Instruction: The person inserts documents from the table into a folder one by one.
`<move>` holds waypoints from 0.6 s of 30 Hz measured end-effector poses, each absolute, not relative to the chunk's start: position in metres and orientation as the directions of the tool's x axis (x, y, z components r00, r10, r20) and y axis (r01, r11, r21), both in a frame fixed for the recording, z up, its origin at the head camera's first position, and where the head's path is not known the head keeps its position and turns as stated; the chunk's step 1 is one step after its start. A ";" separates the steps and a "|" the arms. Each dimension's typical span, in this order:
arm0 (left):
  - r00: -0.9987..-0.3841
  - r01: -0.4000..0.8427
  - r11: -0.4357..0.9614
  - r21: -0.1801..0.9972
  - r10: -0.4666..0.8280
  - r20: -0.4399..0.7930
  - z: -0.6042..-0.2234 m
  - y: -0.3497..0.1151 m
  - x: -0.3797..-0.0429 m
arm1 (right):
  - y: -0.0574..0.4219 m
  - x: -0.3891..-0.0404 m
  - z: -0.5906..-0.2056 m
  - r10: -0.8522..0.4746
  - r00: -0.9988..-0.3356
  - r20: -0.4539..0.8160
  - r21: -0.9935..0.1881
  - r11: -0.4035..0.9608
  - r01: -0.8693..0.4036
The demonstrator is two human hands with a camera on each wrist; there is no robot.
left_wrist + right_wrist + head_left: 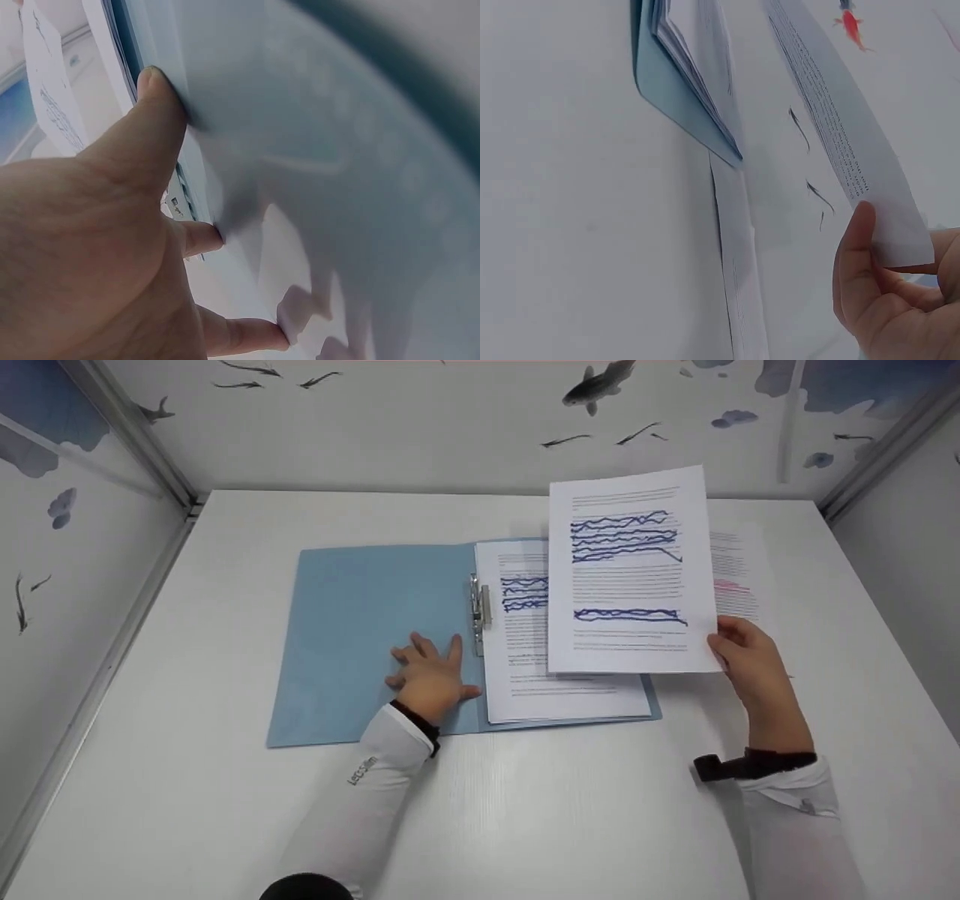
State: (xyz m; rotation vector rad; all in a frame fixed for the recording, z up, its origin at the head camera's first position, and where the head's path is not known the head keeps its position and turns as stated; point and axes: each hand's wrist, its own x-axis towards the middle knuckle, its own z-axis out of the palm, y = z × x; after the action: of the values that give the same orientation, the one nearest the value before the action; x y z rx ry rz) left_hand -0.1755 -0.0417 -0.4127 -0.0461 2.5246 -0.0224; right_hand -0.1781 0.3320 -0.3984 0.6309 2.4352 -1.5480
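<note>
A blue folder (360, 622) lies spread on the white table, its metal clip (480, 604) along the spine. Under that clip sits a stack of printed paper (570, 701) with blue scribbles on its top page. My right hand (754, 656) pinches a loose sheet (630, 585) by its lower right corner, holding it raised over the stack. Blue scribbles cross several of the sheet's printed lines. In the right wrist view, thumb and fingers (862, 232) grip the sheet's edge. My left hand (431, 679) rests on the folder's left cover near the spine, fingers spread.
Partly behind the raised sheet, another printed paper (739, 577) with a pink mark lies on the table to the right of the folder. White panels with fish drawings (596, 390) enclose the table (525, 825) at the back and sides.
</note>
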 end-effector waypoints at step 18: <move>-0.803 -0.020 1.000 -0.016 -0.026 -0.595 -0.411 -0.042 -0.175 | 0.295 -0.168 -0.401 0.101 -0.922 -0.374 -0.805 0.459 0.377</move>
State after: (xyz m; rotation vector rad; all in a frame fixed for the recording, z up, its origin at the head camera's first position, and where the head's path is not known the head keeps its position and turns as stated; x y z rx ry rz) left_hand -0.1748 -0.0417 -0.4109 -0.0316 2.5037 -0.0119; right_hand -0.1682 0.2945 -0.4006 0.4099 2.4385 -1.4482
